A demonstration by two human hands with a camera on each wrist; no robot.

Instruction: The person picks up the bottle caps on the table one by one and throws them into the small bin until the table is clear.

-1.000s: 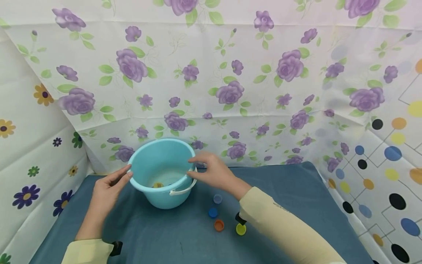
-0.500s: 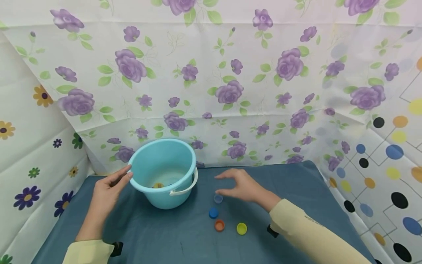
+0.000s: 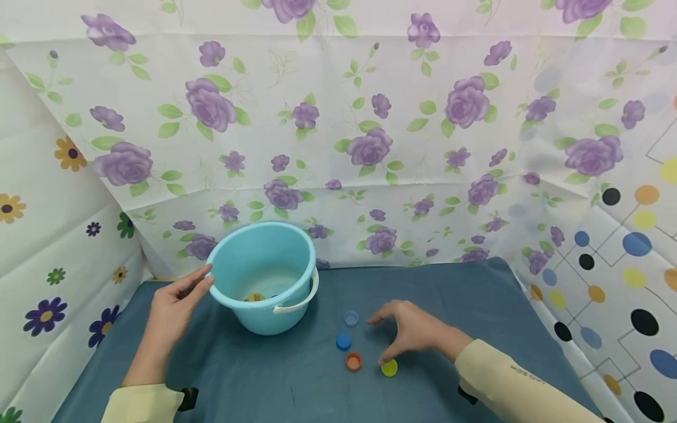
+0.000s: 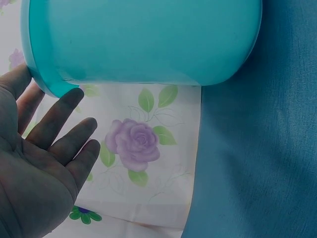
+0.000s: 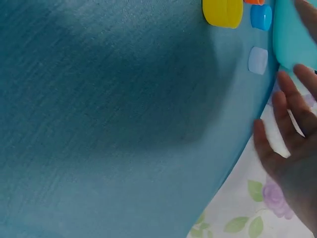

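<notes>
A light blue bucket [image 3: 267, 320] with a white handle [image 3: 298, 305] stands upright on the cloth, left of centre. My left hand [image 3: 171, 305] touches its left rim with the fingertips; in the left wrist view that hand's fingers [image 4: 59, 116] are spread and fairly straight. My right hand [image 3: 412, 330] hovers over the small bottle caps, thumb and fingers apart, holding nothing. Its thumb tip overlaps the yellow cap [image 3: 389, 369] in the head view. Nearby lie an orange cap [image 3: 354, 362], a blue cap [image 3: 344, 341] and a pale translucent cap [image 3: 351, 318].
Inside the bucket, a small yellow object [image 3: 255, 297] shows at the bottom, partly hidden by the near wall. Dark blue cloth [image 3: 285, 388] covers the table. A flowered sheet [image 3: 328, 147] rises behind, with patterned sheets at both sides.
My right hand has left the bucket's right rim and moved right and down toward the yellow cap. The left hand has stayed at the rim; bucket and caps stand as before.
</notes>
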